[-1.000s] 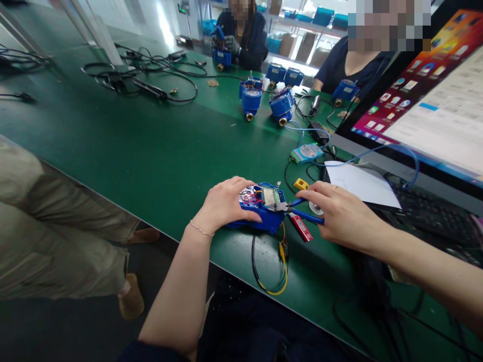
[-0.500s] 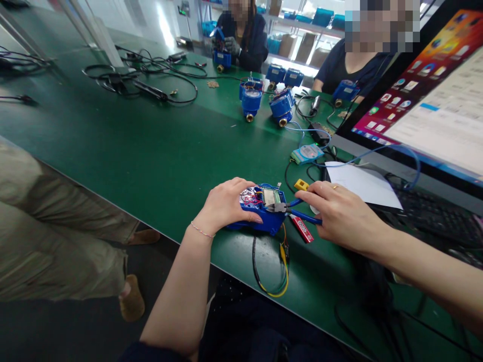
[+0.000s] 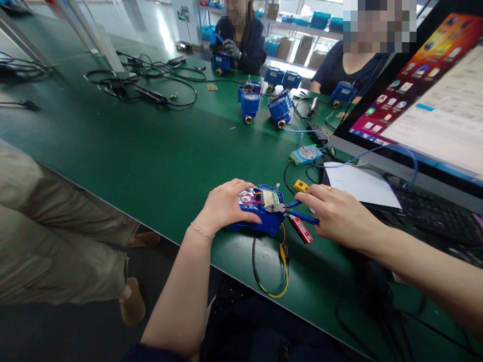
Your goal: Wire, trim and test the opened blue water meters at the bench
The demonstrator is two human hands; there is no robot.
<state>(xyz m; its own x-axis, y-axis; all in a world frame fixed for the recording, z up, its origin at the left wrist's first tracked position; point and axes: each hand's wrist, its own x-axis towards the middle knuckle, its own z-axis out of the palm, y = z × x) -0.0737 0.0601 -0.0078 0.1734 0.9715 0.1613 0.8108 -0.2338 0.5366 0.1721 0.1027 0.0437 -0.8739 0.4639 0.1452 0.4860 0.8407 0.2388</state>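
Note:
My left hand (image 3: pixel 230 203) grips a blue water meter (image 3: pixel 269 221) near the table's front edge, thumb on the near side and fingers across its far side. The meter's housing is uncovered, with thin red and dark wires and a pale circuit module in view. In my right hand (image 3: pixel 335 208) are blue-handled cutting pliers (image 3: pixel 302 212), closed round the handles. The pliers' metal jaws lie over the right end of the meter; whether they bite on anything is too small to tell. A cable with a yellow clip (image 3: pixel 283 255) loops in front of the meter.
Right of the meter lie a red-and-white packet (image 3: pixel 302 230) and a yellow block (image 3: pixel 301 186). Behind are a light-blue adapter box (image 3: pixel 306 154), more blue meters (image 3: pixel 249 100) and tangled cables. A monitor (image 3: pixel 426 100) and a paper sheet (image 3: pixel 362 186) stand right. Several people are around the table.
Both hands, the meter and the pliers stay almost in place. The co-worker's gloved hand at the back has shifted slightly; the whole view has moved a little.

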